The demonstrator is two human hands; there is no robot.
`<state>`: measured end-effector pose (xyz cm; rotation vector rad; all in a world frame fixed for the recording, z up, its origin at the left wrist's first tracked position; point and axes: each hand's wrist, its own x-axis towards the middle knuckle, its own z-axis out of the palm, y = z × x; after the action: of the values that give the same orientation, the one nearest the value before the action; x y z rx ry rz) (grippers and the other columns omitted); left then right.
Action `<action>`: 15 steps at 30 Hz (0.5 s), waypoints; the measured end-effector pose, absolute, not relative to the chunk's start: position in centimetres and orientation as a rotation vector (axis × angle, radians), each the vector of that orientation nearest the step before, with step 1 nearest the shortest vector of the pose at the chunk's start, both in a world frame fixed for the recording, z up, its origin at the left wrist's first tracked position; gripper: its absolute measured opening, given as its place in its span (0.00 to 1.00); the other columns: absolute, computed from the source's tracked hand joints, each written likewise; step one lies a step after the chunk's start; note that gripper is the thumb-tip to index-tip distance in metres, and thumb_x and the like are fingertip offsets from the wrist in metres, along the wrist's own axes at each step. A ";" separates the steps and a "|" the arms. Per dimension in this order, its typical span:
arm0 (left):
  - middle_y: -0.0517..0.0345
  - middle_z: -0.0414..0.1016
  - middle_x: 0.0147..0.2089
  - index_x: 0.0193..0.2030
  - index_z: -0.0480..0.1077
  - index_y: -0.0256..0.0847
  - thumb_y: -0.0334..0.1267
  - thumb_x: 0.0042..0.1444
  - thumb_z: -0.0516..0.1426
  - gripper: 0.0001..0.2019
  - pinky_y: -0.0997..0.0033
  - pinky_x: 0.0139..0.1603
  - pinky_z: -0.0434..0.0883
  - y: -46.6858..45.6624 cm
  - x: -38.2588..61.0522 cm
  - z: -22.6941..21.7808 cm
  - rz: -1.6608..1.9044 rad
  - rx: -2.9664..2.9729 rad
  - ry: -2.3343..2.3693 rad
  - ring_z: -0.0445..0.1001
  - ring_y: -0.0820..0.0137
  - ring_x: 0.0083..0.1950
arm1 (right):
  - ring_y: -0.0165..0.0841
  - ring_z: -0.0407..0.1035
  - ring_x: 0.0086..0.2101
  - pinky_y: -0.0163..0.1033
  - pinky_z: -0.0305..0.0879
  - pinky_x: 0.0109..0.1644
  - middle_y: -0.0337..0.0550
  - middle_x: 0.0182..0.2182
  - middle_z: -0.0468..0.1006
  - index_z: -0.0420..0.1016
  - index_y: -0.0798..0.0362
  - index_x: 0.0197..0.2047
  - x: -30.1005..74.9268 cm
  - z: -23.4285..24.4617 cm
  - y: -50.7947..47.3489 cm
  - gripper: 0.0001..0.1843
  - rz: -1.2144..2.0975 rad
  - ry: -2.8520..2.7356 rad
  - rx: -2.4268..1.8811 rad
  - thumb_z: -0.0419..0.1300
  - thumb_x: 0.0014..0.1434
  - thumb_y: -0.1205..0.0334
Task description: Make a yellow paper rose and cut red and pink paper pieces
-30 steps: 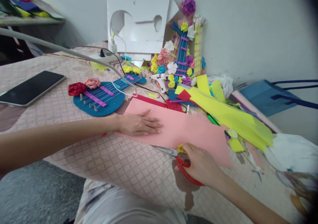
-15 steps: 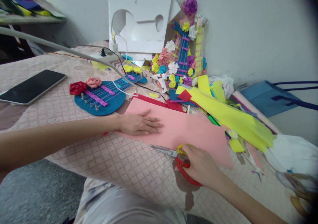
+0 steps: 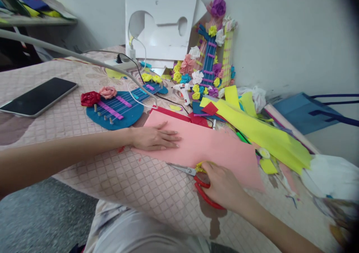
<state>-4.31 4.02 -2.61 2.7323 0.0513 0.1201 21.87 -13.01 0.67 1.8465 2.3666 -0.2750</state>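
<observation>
My left hand [image 3: 155,137] lies flat on a pink sheet [image 3: 215,148], fingers stretched out toward its middle. Fingers closed, my right hand [image 3: 221,183] grips the handles of a pair of scissors [image 3: 190,170], one red and one yellow. Their blades point left along the near edge of the pink sheet and look almost closed. Beneath the far edge of that sheet shows a red sheet [image 3: 174,113]. Beyond my left hand rests a blue guitar-shaped craft [image 3: 120,109] with strings, purple strips and red and pink paper flowers.
A phone [image 3: 39,95] lies at the left. Behind are a white glue gun [image 3: 183,92], cables and a power strip [image 3: 123,64]. More decorated guitar crafts [image 3: 209,60] and a white foam panel [image 3: 159,39] lean on the wall. Yellow strips [image 3: 260,129] and a blue bag [image 3: 305,110] are right.
The scissors and my right hand have shifted slightly left. My left hand stays flat on the pink sheet, and the whole view has moved a little.
</observation>
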 end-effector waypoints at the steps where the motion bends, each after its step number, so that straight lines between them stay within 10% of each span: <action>1: 0.60 0.46 0.70 0.67 0.49 0.51 0.40 0.65 0.43 0.23 0.53 0.68 0.32 4.0 -4.3 -2.6 0.123 2.732 0.051 0.40 0.66 0.71 | 0.41 0.73 0.38 0.39 0.62 0.37 0.47 0.35 0.78 0.68 0.53 0.41 21.9 0.6 -13.0 0.14 -0.271 2.369 1.838 0.60 0.52 0.56; 15: 0.59 0.49 0.69 0.66 0.51 0.51 0.40 0.65 0.43 0.22 0.53 0.69 0.34 4.0 -5.1 -2.1 0.201 2.750 0.084 0.43 0.66 0.71 | 0.41 0.72 0.38 0.39 0.62 0.39 0.46 0.36 0.77 0.68 0.53 0.40 21.6 0.9 -13.0 0.15 -0.297 2.341 1.883 0.61 0.51 0.55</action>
<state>-5.10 4.02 -2.07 2.7497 0.0836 0.2014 21.62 -13.01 0.93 1.8826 2.3405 -0.2973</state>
